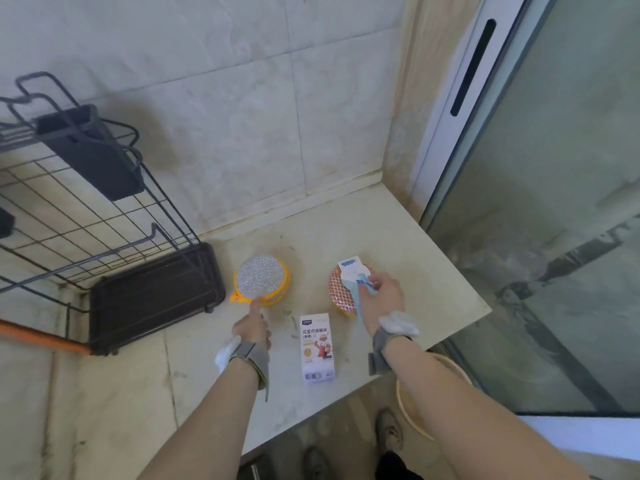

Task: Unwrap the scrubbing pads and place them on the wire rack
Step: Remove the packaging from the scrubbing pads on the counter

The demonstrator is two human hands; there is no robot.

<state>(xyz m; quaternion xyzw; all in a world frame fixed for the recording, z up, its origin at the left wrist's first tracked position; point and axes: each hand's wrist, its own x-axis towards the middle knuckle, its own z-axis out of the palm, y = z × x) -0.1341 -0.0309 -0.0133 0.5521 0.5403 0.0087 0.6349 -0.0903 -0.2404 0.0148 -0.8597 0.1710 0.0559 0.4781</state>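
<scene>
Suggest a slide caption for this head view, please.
Right hand grips the paper label on the orange pad; left hand touches the silver pad; wire rack waits.

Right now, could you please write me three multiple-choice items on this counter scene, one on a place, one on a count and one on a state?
1. Where does the white box lie?
A. On the wire rack
B. On the counter between the two forearms
C. Inside the dark tray

2. How many round scrubbing pads are on the counter?
A. One
B. Two
C. Four

3. What is the right hand doing?
A. Pinching the paper label on the copper pad
B. Resting flat on the counter
C. Holding the white box

Answers:
1 B, the box sits on the counter, below and between the pads.
2 B, a silver pad with a yellow rim and a copper pad are all that show.
3 A, its fingers grip the blue and white label; the left hand touches the silver pad's edge.
</scene>
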